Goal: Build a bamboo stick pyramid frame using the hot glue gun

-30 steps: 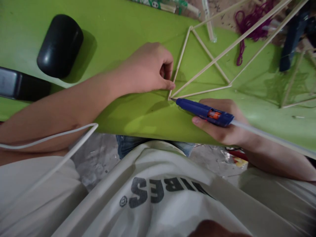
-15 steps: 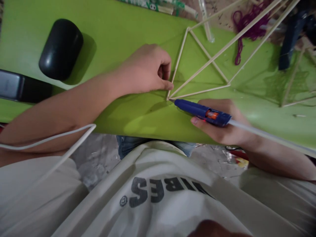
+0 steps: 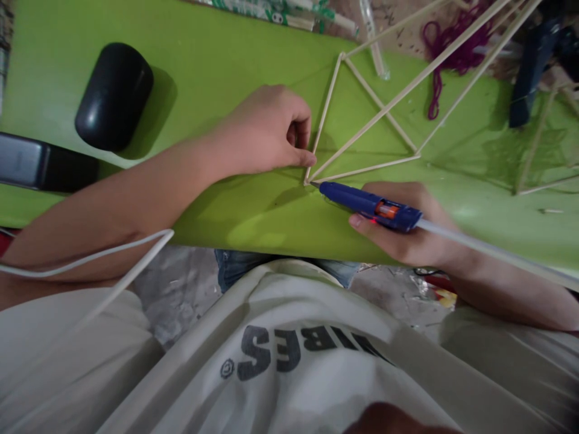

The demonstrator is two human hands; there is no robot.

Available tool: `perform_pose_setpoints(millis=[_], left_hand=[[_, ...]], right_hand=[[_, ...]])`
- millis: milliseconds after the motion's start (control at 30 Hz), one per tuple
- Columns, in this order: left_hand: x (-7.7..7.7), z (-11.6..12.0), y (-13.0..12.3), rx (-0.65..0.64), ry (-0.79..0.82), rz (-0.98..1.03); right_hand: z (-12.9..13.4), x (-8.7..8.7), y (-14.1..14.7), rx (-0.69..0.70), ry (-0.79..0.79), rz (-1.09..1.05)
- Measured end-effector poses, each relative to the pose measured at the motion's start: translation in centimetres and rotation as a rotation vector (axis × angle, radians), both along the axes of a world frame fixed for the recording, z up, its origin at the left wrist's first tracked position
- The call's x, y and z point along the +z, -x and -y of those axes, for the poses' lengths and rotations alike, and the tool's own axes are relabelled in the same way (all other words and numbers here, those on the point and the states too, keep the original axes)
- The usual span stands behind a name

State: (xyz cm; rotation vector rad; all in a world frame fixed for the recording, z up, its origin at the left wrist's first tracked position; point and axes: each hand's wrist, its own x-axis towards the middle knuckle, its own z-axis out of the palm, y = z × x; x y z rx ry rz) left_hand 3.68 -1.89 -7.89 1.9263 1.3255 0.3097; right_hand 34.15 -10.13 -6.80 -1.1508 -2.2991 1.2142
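A frame of thin wooden sticks stands on the green table. My left hand is closed at its near left corner, thumb and fingers pinching one stick close to the joint. In my right hand lies a blue glue gun, gripped from the right with the thumb along its near side. Its metal tip meets, or nearly meets, the corner where the sticks come together. A clear glue stick runs out of the gun's back over my right forearm, and a red light glows on its side.
At the left are a black computer mouse and a black box-shaped object. Purple yarn, a dark blue tool and green-white wrappers lie along the back. Another stick frame stands at right. A white cable crosses by my left forearm.
The camera view has shifted very slightly. Both hands, the glue gun and the stick frame hold practically the same positions.
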Motion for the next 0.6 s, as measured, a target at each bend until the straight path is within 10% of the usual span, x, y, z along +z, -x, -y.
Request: perform_pose_setpoints(millis=[600], left_hand=[[-0.3, -0.2, -0.4, 0.052, 0.068, -0.008]], right_hand=[[-0.7, -1.8, -2.2, 0.056, -0.286, -0.422]])
